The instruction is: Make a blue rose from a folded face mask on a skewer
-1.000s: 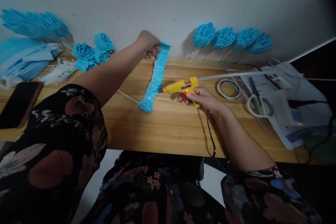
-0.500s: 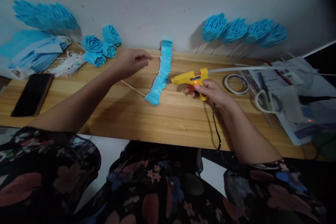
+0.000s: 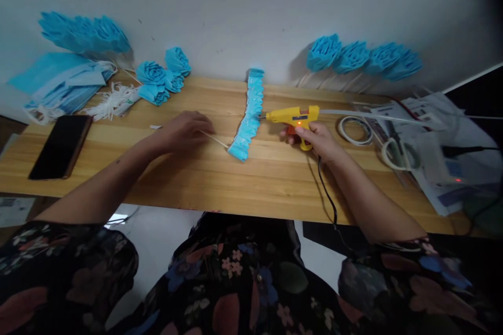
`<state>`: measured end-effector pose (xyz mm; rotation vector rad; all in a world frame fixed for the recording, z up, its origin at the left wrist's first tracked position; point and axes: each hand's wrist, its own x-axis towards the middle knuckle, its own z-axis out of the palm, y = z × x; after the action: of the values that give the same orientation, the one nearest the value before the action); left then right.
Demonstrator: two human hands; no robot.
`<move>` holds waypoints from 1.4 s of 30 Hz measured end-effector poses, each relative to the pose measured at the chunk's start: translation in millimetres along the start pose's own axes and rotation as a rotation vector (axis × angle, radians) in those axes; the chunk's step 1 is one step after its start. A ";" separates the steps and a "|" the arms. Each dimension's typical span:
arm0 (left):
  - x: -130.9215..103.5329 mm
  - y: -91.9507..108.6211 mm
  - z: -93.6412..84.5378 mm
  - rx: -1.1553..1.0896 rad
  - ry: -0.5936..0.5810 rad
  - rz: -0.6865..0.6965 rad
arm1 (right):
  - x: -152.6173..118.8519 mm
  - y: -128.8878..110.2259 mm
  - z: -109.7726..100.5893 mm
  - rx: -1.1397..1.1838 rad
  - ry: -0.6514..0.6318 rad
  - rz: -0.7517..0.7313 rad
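A pleated blue strip [image 3: 252, 115] lies on the wooden table, with shiny glue along it. A thin stick [image 3: 215, 139] runs from its lower end to my left hand [image 3: 187, 132], whose fingers are curled around the stick's middle. My right hand [image 3: 316, 138] grips a yellow glue gun [image 3: 293, 115] with a lit red light. The gun's nozzle points left at the strip's right edge. A clear glue stick [image 3: 353, 113] extends from the back of the gun.
Blue flowers [image 3: 151, 73] and more blue flowers [image 3: 324, 52] are at the back. Folded masks [image 3: 74, 81], white loops [image 3: 113, 100] and a phone [image 3: 61, 146] are at left. Tape [image 3: 356, 131], scissors [image 3: 398, 153] and papers [image 3: 440, 201] are at right.
My left hand has come down from beside the strip's upper part and closed on the stick. The view has shifted slightly. My right hand still holds the glue gun near the strip.
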<state>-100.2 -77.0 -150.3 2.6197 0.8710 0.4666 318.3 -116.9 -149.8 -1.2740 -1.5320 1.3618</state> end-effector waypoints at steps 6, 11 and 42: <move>14.3 4.0 6.3 -0.048 -0.016 -0.027 | 4.3 -9.0 8.9 -0.021 -0.020 0.034; 20.3 4.6 8.2 -0.034 0.012 -0.062 | 1.0 -12.9 16.7 -0.035 -0.009 0.030; 30.9 -18.9 31.6 0.096 0.155 -0.032 | -9.8 1.9 20.3 0.052 0.115 -0.007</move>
<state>-73.5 -50.2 -180.1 2.6798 1.0056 0.6407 302.1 -131.9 -154.6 -1.2909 -1.4131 1.2933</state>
